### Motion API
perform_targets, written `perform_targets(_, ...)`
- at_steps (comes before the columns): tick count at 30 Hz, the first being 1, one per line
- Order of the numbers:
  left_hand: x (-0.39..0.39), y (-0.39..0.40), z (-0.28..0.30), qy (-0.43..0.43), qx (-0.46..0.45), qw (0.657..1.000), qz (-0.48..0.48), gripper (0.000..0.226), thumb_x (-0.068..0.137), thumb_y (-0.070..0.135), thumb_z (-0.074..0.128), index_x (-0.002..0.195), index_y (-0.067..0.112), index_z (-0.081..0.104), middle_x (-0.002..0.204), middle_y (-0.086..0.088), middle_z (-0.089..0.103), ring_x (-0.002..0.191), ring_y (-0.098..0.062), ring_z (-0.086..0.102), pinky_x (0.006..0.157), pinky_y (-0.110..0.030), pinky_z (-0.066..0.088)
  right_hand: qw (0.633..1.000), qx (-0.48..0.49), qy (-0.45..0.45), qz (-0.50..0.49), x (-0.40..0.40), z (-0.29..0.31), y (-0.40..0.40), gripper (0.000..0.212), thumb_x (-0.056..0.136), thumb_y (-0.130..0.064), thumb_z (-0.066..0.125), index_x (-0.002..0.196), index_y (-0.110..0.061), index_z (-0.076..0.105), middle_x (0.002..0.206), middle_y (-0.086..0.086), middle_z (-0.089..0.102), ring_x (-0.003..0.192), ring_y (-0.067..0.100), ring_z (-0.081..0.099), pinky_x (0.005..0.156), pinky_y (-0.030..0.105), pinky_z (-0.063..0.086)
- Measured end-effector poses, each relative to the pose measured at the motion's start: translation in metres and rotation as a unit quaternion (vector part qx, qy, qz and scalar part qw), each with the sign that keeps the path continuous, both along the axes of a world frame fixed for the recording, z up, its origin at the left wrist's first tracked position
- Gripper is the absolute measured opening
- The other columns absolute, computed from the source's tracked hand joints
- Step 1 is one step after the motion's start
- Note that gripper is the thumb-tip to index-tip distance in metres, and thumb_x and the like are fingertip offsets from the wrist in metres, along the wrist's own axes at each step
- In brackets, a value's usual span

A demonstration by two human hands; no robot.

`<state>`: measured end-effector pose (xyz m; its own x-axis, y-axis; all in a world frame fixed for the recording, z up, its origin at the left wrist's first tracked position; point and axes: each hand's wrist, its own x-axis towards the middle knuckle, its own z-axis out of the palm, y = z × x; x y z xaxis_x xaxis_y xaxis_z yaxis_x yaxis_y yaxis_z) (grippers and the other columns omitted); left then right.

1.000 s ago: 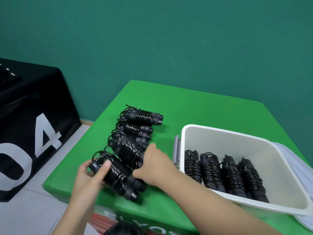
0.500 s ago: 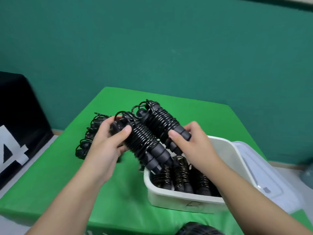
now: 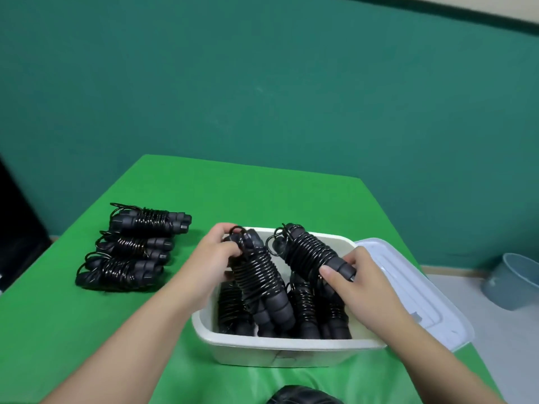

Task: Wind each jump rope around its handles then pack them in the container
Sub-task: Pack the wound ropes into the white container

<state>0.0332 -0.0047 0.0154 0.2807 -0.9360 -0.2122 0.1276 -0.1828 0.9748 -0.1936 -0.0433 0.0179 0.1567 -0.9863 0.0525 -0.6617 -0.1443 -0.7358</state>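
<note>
So from my feed: the left hand [image 3: 214, 259] has its grip curled round the top end of one wound jump rope [image 3: 258, 275], and that bundle is tilted with its lower end already down inside the white container [image 3: 280, 346]. The right hand [image 3: 354, 282] is clamped on the near end of a second wound rope [image 3: 310, 253], thumb on top, and that one hangs at a slant over the container toward 12 o'clock from the hand. Under both there are more wound ropes [image 3: 303, 304] packed in the container, but I honestly can't count them, it's just a dark mass with the held bundles and the wrists covering most of it. Can't make out whether the left one's lower end is touching the ones below either. At about 9 o'clock from the container there's a row of three wound ropes [image 3: 131, 247] lying flat on the green table [image 3: 262, 188], well apart from the hands. The clear lid [image 3: 414, 290] sits just beside the container at 3 o'clock, partly tucked behind the right forearm. A grey bin [image 3: 513, 279] on the floor is cut off by the right edge, and something dark and round [image 3: 303, 396] at 6 o'clock is chopped by the bottom edge, no idea what it is.
</note>
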Motion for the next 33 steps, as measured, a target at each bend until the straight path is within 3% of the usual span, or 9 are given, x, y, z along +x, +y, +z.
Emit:
perform_targets(4,-0.01,-0.009,-0.002,0.047,0.037,0.998,-0.01,0.04,0.087,-0.011,0.029,0.102,0.007,0.061,0.097,-0.016,0.066,0.087,-0.027,0.058,0.075,-0.041,0.052,1.0,0.015,0.017,-0.013,-0.001,-0.011,0.0,0.031,0.086,-0.04,0.065,0.088,-0.017,0.043,0.081,0.002,0.058,0.075,0.018,0.056,0.07,0.036,0.045)
perform_targets(10,-0.009,-0.02,-0.007,0.027,0.08,0.995,-0.048,0.04,0.09,-0.013,0.03,0.098,0.011,0.061,0.095,-0.012,0.065,0.089,-0.027,0.06,0.086,-0.046,0.051,0.992,-0.003,0.126,-0.014,-0.007,-0.014,0.0,0.033,0.089,-0.044,0.061,0.094,-0.021,0.038,0.079,-0.008,0.052,0.072,0.012,0.052,0.061,0.032,0.039)
perform_targets(12,-0.009,-0.025,-0.015,-0.004,0.092,0.994,-0.064,0.046,0.09,-0.013,0.032,0.112,0.018,0.059,0.102,-0.013,0.066,0.092,-0.027,0.063,0.085,-0.045,0.053,0.991,0.0,0.132,0.002,-0.004,-0.014,0.002,0.032,0.089,-0.044,0.06,0.097,-0.022,0.038,0.081,-0.008,0.052,0.074,0.014,0.053,0.065,0.032,0.041)
perform_targets(17,-0.006,-0.036,-0.038,-0.172,0.114,0.975,-0.084,0.05,0.091,-0.006,0.036,0.112,0.035,0.057,0.116,-0.006,0.064,0.095,-0.032,0.065,0.082,-0.049,0.053,0.995,0.037,0.083,0.046,0.017,-0.021,0.006,0.029,0.091,-0.04,0.059,0.096,-0.023,0.036,0.083,-0.005,0.054,0.076,0.015,0.056,0.068,0.034,0.045)
perform_targets(19,-0.005,-0.04,-0.045,-0.298,0.099,0.945,-0.088,0.055,0.09,-0.004,0.038,0.124,0.037,0.053,0.13,-0.004,0.054,0.095,-0.029,0.063,0.077,-0.04,0.056,0.994,0.069,0.064,0.057,0.022,-0.025,0.003,0.029,0.091,-0.038,0.058,0.096,-0.023,0.034,0.088,-0.002,0.054,0.076,0.014,0.055,0.067,0.032,0.044)
perform_targets(22,-0.008,-0.041,-0.043,-0.482,0.069,0.869,-0.085,0.063,0.086,-0.009,0.038,0.135,0.029,0.049,0.123,-0.005,0.041,0.102,-0.021,0.049,0.093,-0.024,0.041,0.99,0.112,0.045,0.078,0.027,-0.031,-0.003,0.033,0.092,-0.034,0.058,0.11,-0.024,0.032,0.109,0.002,0.055,0.091,0.018,0.058,0.085,0.035,0.047)
perform_targets(26,-0.013,-0.038,-0.032,-0.589,0.06,0.796,-0.124,0.047,0.088,-0.001,0.043,0.125,0.024,0.056,0.107,-0.005,0.04,0.104,-0.028,0.049,0.094,-0.032,0.042,0.978,0.148,0.076,0.129,0.029,-0.034,-0.006,0.068,0.092,-0.03,0.057,0.147,-0.02,0.018,0.142,0.0,0.039,0.132,0.019,0.04,0.111,0.031,0.028)
perform_targets(28,-0.014,-0.04,-0.029,-0.591,0.099,0.785,-0.154,0.04,0.088,0.004,0.041,0.122,0.021,0.055,0.114,-0.007,0.045,0.101,-0.03,0.054,0.088,-0.035,0.046,0.973,0.138,0.098,0.157,0.032,-0.032,-0.005,0.058,0.09,-0.03,0.06,0.139,-0.018,0.034,0.133,-0.001,0.05,0.123,0.016,0.047,0.103,0.026,0.034)
perform_targets(33,-0.011,-0.046,-0.018,-0.515,0.141,0.832,-0.151,0.036,0.091,0.04,0.044,0.108,0.013,0.061,0.111,-0.006,0.061,0.096,-0.024,0.058,0.084,-0.032,0.048,0.977,0.186,0.053,0.086,0.047,-0.03,-0.015,0.04,0.083,-0.043,0.065,0.104,-0.014,0.048,0.084,-0.006,0.059,0.077,0.012,0.059,0.066,0.025,0.044)
